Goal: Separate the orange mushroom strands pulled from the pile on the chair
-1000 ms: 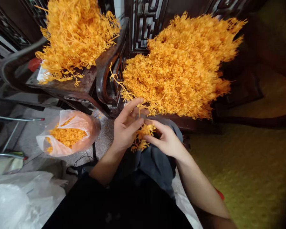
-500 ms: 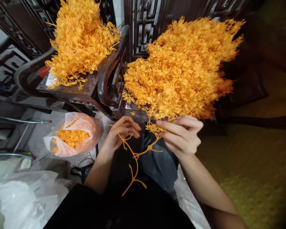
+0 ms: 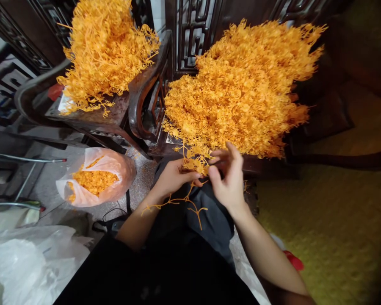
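My left hand (image 3: 178,176) pinches an orange branched piece (image 3: 195,163) just in front of a big orange heap (image 3: 241,89). A thin bare part of its stem (image 3: 178,200) hangs below the fingers, over my lap. Close on the right is my right hand (image 3: 227,178), its thumb and fingers apart beside the piece's frilly top; no hold on it shows. The big heap rests on a dark wooden chair, and a second orange heap (image 3: 104,55) lies on another chair seat at the upper left.
A pinkish plastic bag (image 3: 123,169) of small orange pieces stands on the floor at the left. White plastic (image 3: 22,262) lies at the lower left, near a metal-tube frame (image 3: 27,182). Carved chair arms (image 3: 142,106) rise between the heaps.
My left hand has moved right and closed on the piece. My right hand has shifted slightly left and its fingers have opened. The hanging stem has swung round.
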Demonstrator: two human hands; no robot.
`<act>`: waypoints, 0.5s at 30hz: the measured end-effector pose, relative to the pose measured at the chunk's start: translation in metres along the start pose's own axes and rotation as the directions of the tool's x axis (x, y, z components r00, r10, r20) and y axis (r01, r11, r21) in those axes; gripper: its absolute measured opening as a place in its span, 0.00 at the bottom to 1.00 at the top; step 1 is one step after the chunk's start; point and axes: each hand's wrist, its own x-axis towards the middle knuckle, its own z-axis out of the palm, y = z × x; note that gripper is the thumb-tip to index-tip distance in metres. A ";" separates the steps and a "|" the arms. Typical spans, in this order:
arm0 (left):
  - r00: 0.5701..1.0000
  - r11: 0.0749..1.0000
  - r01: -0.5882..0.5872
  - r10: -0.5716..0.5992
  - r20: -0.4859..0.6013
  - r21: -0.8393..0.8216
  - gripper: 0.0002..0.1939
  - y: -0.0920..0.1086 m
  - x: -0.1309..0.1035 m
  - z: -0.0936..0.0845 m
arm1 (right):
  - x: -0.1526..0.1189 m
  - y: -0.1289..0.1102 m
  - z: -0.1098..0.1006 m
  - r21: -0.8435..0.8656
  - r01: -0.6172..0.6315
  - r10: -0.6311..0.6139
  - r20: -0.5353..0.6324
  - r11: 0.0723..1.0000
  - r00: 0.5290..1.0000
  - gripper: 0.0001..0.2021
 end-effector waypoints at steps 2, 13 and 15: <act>0.999 1.000 -0.021 0.021 -0.043 0.004 0.19 -0.002 0.003 0.001 | 0.004 -0.002 0.003 -0.072 -0.086 0.095 0.141 0.994 0.985 0.26; 0.995 1.000 -0.022 0.022 -0.097 0.002 0.17 0.012 0.011 -0.008 | 0.056 0.015 -0.003 0.036 -0.282 0.278 0.085 0.959 0.957 0.25; 0.994 0.999 -0.034 0.034 -0.106 0.003 0.17 0.013 0.018 -0.008 | 0.060 0.019 0.007 0.056 -0.291 0.288 0.056 0.955 0.956 0.24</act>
